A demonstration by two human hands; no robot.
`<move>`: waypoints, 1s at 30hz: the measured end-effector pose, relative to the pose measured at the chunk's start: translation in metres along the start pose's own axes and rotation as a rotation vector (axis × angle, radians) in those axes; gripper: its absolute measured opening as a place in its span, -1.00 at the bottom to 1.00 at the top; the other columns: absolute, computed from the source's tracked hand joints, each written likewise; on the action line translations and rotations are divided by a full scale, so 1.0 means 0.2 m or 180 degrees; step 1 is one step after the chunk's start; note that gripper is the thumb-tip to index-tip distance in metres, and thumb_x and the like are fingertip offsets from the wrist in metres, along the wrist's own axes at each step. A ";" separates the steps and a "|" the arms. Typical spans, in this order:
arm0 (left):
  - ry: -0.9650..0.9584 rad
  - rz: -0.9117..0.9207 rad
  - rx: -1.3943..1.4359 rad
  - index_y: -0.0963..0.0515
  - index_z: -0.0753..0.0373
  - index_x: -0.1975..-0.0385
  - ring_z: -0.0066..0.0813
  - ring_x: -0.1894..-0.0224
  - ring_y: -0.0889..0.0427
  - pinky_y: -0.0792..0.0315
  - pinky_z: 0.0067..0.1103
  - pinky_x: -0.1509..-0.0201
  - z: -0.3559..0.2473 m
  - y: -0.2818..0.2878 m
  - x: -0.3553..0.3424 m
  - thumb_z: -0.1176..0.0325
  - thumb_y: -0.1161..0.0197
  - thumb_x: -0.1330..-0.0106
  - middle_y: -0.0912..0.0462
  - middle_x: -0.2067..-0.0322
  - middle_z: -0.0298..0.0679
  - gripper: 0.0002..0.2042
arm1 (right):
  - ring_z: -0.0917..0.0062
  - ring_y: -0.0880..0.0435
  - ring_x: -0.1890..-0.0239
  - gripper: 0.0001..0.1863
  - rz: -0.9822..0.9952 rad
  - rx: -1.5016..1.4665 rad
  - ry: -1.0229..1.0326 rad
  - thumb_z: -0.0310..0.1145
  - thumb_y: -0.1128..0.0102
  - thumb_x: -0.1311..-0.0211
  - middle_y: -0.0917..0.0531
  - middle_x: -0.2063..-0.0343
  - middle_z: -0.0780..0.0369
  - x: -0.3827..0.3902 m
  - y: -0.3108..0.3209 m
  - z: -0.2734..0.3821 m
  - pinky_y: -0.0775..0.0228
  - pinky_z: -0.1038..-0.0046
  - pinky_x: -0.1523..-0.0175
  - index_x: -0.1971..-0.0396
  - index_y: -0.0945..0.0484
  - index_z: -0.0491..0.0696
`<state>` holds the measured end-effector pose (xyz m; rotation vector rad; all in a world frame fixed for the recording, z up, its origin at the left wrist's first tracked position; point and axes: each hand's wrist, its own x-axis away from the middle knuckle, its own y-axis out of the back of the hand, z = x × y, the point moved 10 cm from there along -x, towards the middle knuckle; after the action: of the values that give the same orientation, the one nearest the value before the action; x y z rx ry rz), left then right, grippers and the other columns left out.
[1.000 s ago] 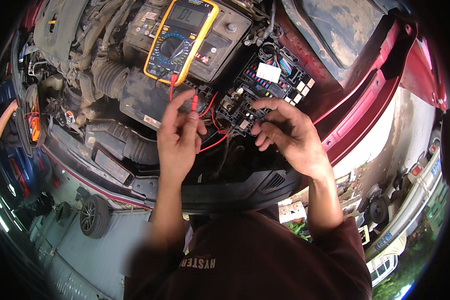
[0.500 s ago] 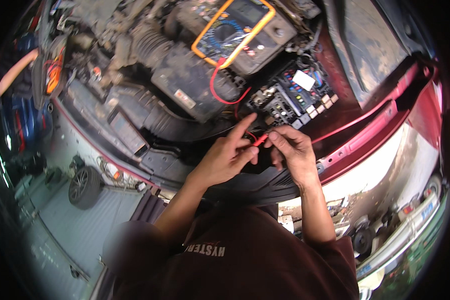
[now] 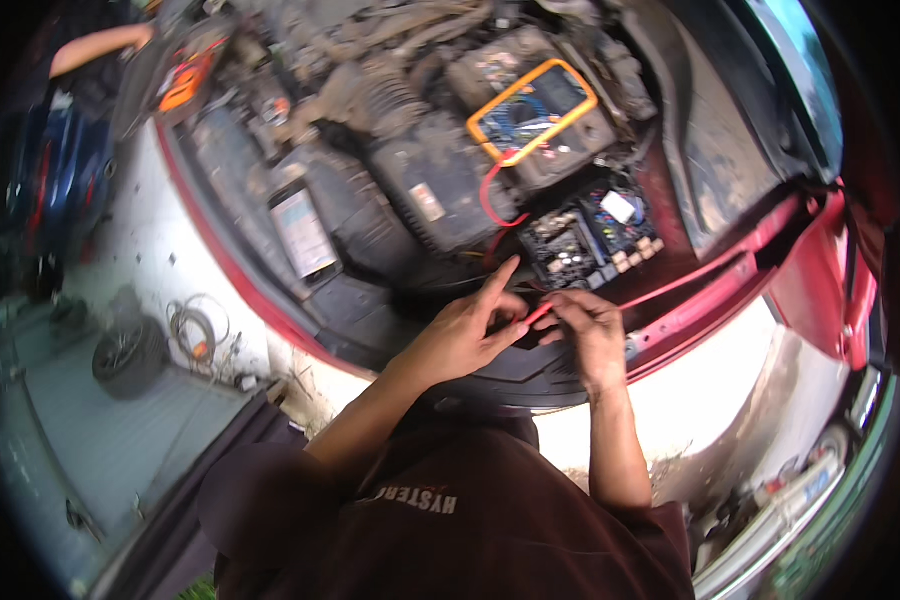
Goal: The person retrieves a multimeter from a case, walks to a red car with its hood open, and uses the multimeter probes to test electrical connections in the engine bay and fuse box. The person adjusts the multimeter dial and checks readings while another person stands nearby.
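Observation:
A red test probe (image 3: 537, 314) lies between my two hands, low in front of the open fuse box (image 3: 570, 248). My left hand (image 3: 460, 338) grips its body between thumb and curled fingers, while the index finger points out toward the fuse box. At the probe's other end the fingertips of my right hand (image 3: 592, 338) are pinched together; what exactly they hold there is blurred. A multimeter (image 3: 526, 112) with a yellow-orange rim rests on the battery beyond the fuse box. Its red lead (image 3: 486, 195) loops down toward my left hand.
Left of the black airbox (image 3: 430, 185), a phone (image 3: 303, 235) with a lit screen lies on the engine bay's front trim. An orange tool (image 3: 183, 85) sits at the far left, near another person's arm (image 3: 95, 50). The red fender edge (image 3: 700, 310) borders the right.
The view has shifted, so the engine bay sits lower and farther right, and the phone's lit screen now shows. Both hands keep their hold at the probe, which has barely moved between them.

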<state>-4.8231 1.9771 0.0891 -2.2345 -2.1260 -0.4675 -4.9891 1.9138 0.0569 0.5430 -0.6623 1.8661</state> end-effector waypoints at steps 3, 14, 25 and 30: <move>-0.0070 -0.0978 -0.0777 -0.18 0.30 -0.55 -0.21 -0.11 -0.74 -0.55 -0.39 -0.20 -0.01 0.29 0.17 0.27 -0.31 -0.53 -0.74 -0.06 -0.17 -0.32 | 0.46 -0.81 0.32 -0.79 -0.0169 -0.0196 0.0373 -0.45 -0.28 -0.43 -0.79 0.23 0.11 0.02 -0.02 0.07 -0.74 0.42 0.33 0.12 -0.73 -0.28; 0.0938 -0.3120 -0.0893 -0.30 0.31 -0.48 -0.39 0.13 -0.81 -0.64 -0.46 -0.02 0.43 1.23 1.46 0.38 -0.18 -0.61 -0.80 0.15 -0.14 -0.50 | 0.58 -0.65 0.09 -0.76 0.1406 -0.1614 0.1655 -0.40 -0.17 -0.54 -0.53 -0.01 0.02 0.17 -0.63 0.77 -0.54 0.67 0.41 0.07 -0.61 -0.31; 0.1553 -0.0962 -0.1324 -0.39 0.25 -0.38 0.02 0.13 -0.80 -0.64 -0.23 -0.04 0.95 1.43 1.72 0.34 -0.17 -0.53 -0.81 0.18 0.01 -0.54 | 0.49 -0.67 0.38 -0.69 0.1075 0.2029 0.0299 -0.24 -0.22 -0.43 -0.77 0.23 0.09 -0.40 -2.15 0.02 -0.52 0.38 0.37 0.09 -0.64 -0.21; 0.1718 -0.1087 -0.1173 -0.49 0.26 -0.30 0.10 0.09 -0.78 -0.62 -0.15 -0.07 1.18 1.76 2.06 0.28 -0.18 -0.52 -0.80 0.19 0.08 -0.59 | -0.13 -0.55 -0.33 -0.39 0.0132 0.3976 0.1054 -0.04 -0.21 -0.40 -0.65 -0.12 -0.29 -0.77 -2.51 0.00 -0.34 0.08 -0.46 -0.18 -0.58 -0.28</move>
<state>-4.4198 2.4057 0.0253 -1.5876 -2.2278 -1.3924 -4.4672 1.9652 0.0577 0.9424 0.8129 2.1832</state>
